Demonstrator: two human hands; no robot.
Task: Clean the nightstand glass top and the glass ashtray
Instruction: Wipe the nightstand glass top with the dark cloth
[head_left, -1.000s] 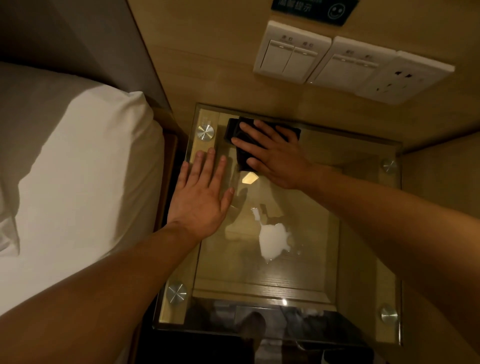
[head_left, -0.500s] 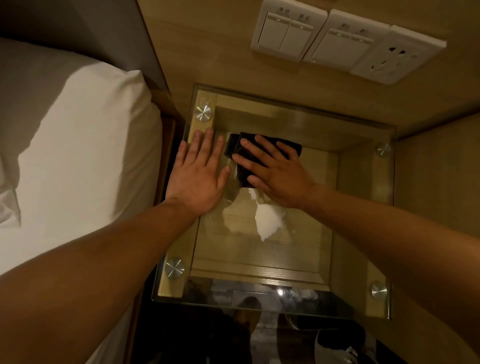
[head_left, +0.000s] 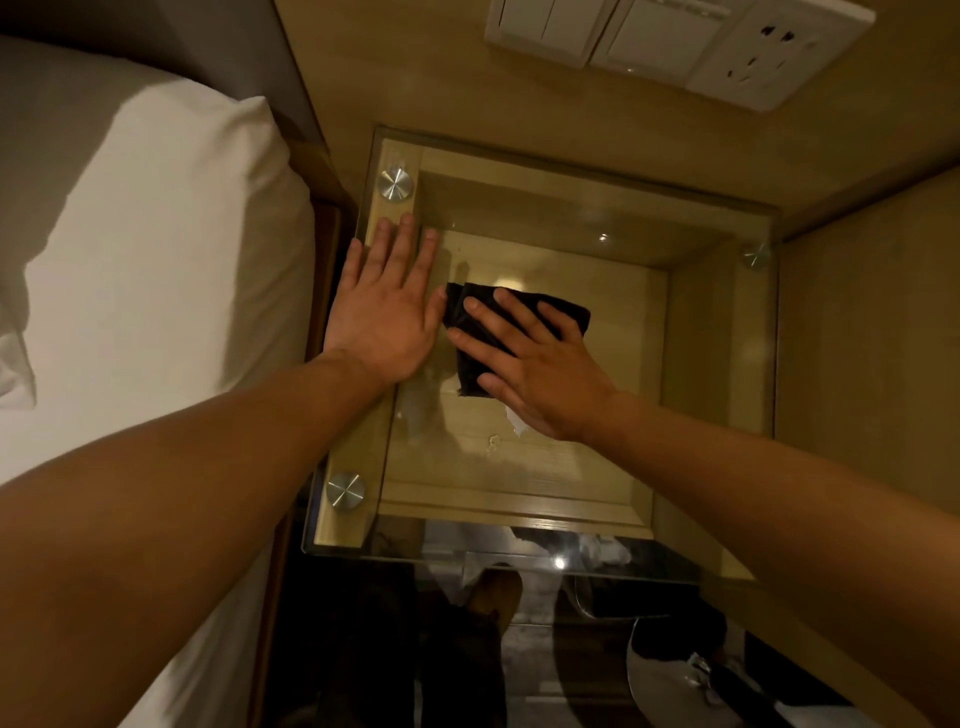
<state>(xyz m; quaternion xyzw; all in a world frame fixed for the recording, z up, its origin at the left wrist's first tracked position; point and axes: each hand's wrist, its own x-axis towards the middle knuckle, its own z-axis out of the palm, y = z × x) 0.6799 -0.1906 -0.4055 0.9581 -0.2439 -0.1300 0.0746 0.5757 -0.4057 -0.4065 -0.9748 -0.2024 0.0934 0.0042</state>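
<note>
The nightstand's glass top (head_left: 701, 364) is a clear square pane held by round metal studs at its corners, over a wooden box. A folded black cloth (head_left: 561, 312) lies on the glass left of centre. My right hand (head_left: 530, 364) presses flat on the cloth with fingers spread, covering its near half. My left hand (head_left: 387, 317) rests flat on the pane's left edge, fingers apart, holding nothing, its thumb side beside the cloth. No ashtray is visible on the glass.
A bed with white linen (head_left: 156, 291) borders the nightstand on the left. Wall switches and a socket (head_left: 675, 36) sit above the far edge. A wooden wall (head_left: 872, 338) closes the right side. Dark floor with a pale object (head_left: 670, 675) lies below the near edge.
My right hand has drawn the black cloth from the far left corner toward the middle of the glass, nearer to me. My left hand has stayed flat on the left edge.
</note>
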